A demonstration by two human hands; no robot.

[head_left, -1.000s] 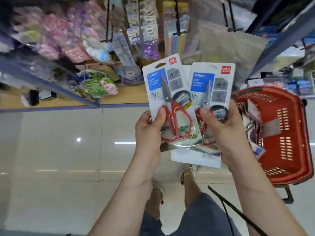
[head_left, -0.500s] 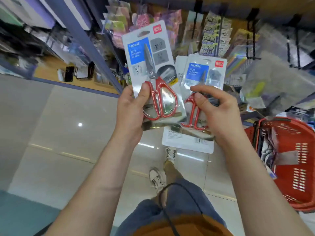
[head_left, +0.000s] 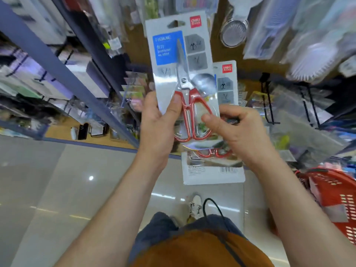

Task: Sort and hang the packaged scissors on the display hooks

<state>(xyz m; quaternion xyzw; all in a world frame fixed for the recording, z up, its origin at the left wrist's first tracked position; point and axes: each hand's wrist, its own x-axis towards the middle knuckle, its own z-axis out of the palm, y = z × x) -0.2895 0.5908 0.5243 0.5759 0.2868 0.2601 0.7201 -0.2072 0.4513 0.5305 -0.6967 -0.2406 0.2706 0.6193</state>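
Upright above our left hand (head_left: 156,130), which pinches its lower end, the front scissors pack (head_left: 179,54) points its hang hole (head_left: 175,24) upward; our right hand (head_left: 237,132) grips the rear pack (head_left: 213,174) behind it.

A: How's the light?
B: Bright and even, from overhead; lamps mirror as white spots on the glossy floor (head_left: 57,199) below the left hand (head_left: 156,129)
A: Glare?
B: The blister of the front scissors pack (head_left: 173,54) shines above the right hand (head_left: 238,137)
A: Sharpness?
B: Hands fairly crisp; print on the rear scissors pack (head_left: 212,175) below them is soft, hanging goods (head_left: 312,60) up-right smear, and the shelf rail (head_left: 48,56) to their left slants with wide-angle distortion
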